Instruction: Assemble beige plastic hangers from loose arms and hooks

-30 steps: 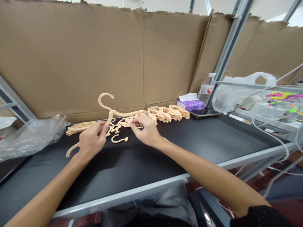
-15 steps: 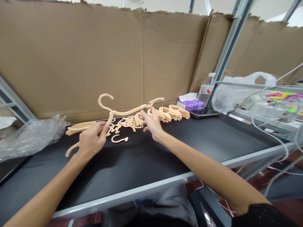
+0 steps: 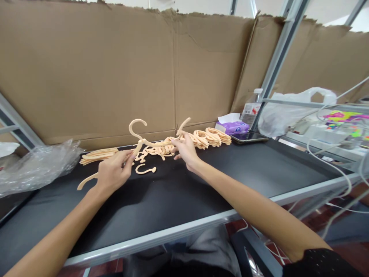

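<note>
1. Head camera: looks from above the table's near edge [image 3: 161, 234], facing forward and down.
2. Range: arm's reach to left hand [image 3: 115, 169] and right hand [image 3: 186, 152], both mid-frame.
3. Cardboard [image 3: 115, 69] backs the view.

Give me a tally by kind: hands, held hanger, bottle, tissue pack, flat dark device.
Hands: 2 (left hand, right hand)
Held hanger: 1
Bottle: 1
Tissue pack: 1
Flat dark device: 1
Total: 6
</note>
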Motion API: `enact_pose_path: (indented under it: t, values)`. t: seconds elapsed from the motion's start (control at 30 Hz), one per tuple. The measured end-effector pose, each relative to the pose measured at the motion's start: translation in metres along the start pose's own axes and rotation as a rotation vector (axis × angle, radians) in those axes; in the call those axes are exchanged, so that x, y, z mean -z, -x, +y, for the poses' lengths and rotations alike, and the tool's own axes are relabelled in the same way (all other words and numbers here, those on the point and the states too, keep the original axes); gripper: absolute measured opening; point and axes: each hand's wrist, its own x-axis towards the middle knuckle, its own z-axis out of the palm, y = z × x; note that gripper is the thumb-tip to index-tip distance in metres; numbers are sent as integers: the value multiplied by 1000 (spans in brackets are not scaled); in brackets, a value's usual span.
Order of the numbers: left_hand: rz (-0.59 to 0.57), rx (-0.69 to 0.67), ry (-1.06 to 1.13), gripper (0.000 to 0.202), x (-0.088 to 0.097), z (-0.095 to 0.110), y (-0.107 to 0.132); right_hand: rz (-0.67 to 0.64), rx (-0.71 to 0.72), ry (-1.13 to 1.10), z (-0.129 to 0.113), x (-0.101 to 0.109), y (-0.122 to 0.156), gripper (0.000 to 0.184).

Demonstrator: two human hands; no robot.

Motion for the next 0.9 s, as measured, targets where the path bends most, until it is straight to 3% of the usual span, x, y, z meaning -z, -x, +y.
enact_pose_path:
  t: [0.17, 0.43, 0.53, 0.67, 0.8, 0.9]
  values:
    - [-6, 12, -20, 32, 1, -3, 0, -190, 55, 162, 0, -1, 6, 37]
    - [-26, -14, 46, 32, 2, 1, 1, -229, -35, 234, 5, -1, 2, 29]
    - [-13, 4, 41, 30, 2, 2, 0, -244, -61, 186, 6, -2, 0, 35]
    - [44, -64, 37, 26, 6, 5, -4, -185, -32, 49, 5, -2, -1, 30]
    - [122, -85, -31, 24, 12, 8, -6, -44, -57, -59, -2, 1, -4, 24]
    - [79, -74, -26, 18, 13, 9, -6, 46, -92, -156, -7, 5, -7, 23]
